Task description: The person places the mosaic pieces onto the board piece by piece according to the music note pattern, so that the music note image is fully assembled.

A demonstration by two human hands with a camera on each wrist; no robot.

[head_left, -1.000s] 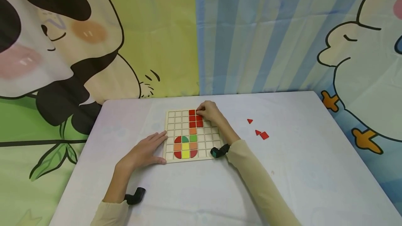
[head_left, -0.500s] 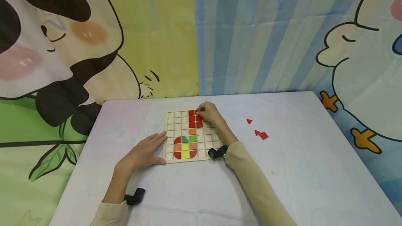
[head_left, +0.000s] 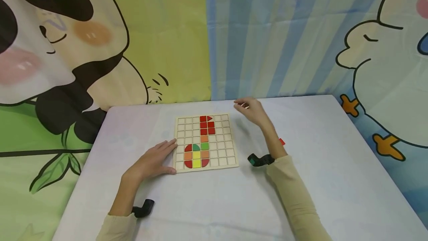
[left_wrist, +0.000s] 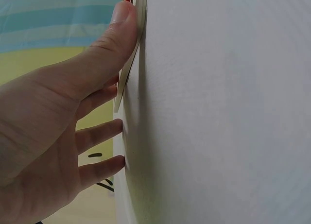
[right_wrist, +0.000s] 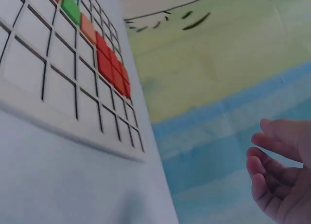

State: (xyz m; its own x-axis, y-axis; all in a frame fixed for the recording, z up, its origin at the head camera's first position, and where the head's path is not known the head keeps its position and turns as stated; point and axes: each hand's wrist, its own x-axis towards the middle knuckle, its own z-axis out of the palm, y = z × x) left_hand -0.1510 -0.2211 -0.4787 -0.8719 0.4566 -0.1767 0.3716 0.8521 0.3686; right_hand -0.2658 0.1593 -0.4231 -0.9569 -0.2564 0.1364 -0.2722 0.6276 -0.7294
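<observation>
A wooden grid board (head_left: 222,144) lies on the table with coloured tiles in some of its cells. Along its left edge rests my left hand (head_left: 152,161), fingers spread; the left wrist view shows the thumb (left_wrist: 124,27) touching the board's edge. Beyond the board's right side, my right hand (head_left: 255,113) hovers with loosely bent fingers and nothing visible between them. A red triangle tile (head_left: 209,118) sits in a top-row cell beside a red square tile (head_left: 203,119). Orange, green and yellow tiles (head_left: 196,154) fill cells lower down.
Part of a loose red tile (head_left: 282,141) shows past the right forearm, which hides the other loose pieces. White cloth covers the table (head_left: 207,203), and a printed curtain (head_left: 267,47) hangs behind its far edge. A black wrist camera (head_left: 260,160) sits on the right wrist.
My right hand has left the board's top row and moved right, uncovering the red triangle in its cell. The right forearm now covers the loose triangles. My left hand stays put.
</observation>
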